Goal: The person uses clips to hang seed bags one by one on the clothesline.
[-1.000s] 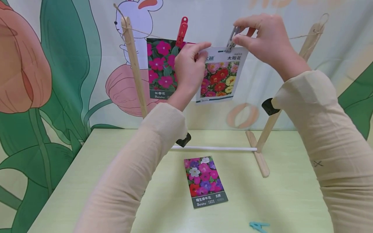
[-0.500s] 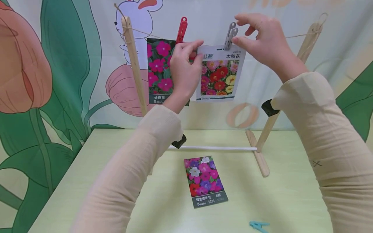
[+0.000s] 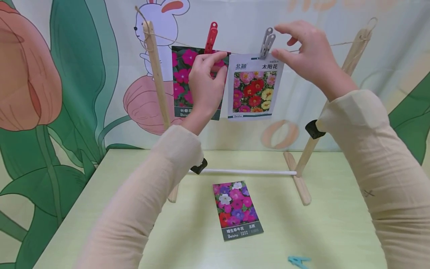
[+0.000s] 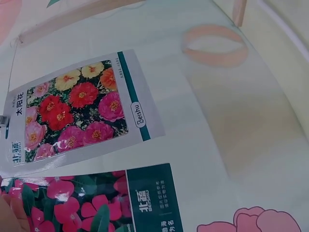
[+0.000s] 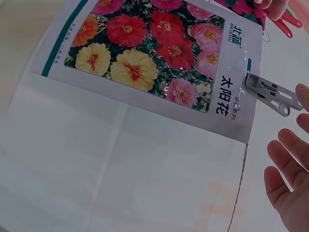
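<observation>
A white seed packet (image 3: 255,89) with red, pink and yellow flowers hangs from the twine (image 3: 339,44), clipped by a grey clothespin (image 3: 267,43). My right hand (image 3: 307,52) is just right of that clothespin, fingers loosely parted and holding nothing, as the right wrist view also shows. To the left, a dark packet of magenta flowers (image 3: 181,76) hangs under a red clothespin (image 3: 211,37). My left hand (image 3: 206,84) overlaps this dark packet in the head view, fingers relaxed and off the white packet's edge.
A third seed packet (image 3: 237,211) lies on the pale green table (image 3: 319,231), with a blue clothespin (image 3: 298,261) near the front edge. Wooden posts (image 3: 157,74) carry the twine, and a white rod (image 3: 248,172) joins their feet. A printed curtain hangs behind.
The right hand has let go of the grey clothespin and drawn slightly right. The left hand has released the white packet's upper left corner and moved left and down. The packet now hangs straighter.
</observation>
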Demonstrator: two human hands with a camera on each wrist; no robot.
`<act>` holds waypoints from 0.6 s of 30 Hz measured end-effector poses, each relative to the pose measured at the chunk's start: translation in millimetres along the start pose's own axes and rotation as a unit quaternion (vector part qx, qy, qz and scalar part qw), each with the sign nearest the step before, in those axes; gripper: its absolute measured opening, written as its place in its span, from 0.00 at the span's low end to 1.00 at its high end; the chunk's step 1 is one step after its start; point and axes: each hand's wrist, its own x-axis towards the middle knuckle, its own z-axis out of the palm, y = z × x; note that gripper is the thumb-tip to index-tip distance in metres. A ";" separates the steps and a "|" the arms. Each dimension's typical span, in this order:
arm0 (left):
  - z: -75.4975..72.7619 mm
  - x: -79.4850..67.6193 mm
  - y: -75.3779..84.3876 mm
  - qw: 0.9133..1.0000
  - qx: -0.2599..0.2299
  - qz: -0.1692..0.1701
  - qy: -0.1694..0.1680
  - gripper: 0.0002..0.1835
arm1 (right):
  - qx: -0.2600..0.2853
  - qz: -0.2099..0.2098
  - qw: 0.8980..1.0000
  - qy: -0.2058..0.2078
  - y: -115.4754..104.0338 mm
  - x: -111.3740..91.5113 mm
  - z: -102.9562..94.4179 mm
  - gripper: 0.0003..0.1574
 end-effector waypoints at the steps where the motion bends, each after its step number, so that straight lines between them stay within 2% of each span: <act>1: -0.6 0.0 -0.7 1.000 -0.001 0.001 0.000 0.14 | 0.000 0.002 1.000 0.000 0.9 -0.4 -0.2 0.30; 6: -3.4 -0.7 -3.9 1.000 -0.003 -0.006 -0.006 0.15 | 0.004 0.006 1.000 0.001 4.7 -2.4 -0.7 0.30; 18: -10.3 -4.3 -12.2 0.999 0.022 -0.015 -0.023 0.15 | -0.001 -0.012 1.000 0.005 10.1 -11.3 -1.3 0.28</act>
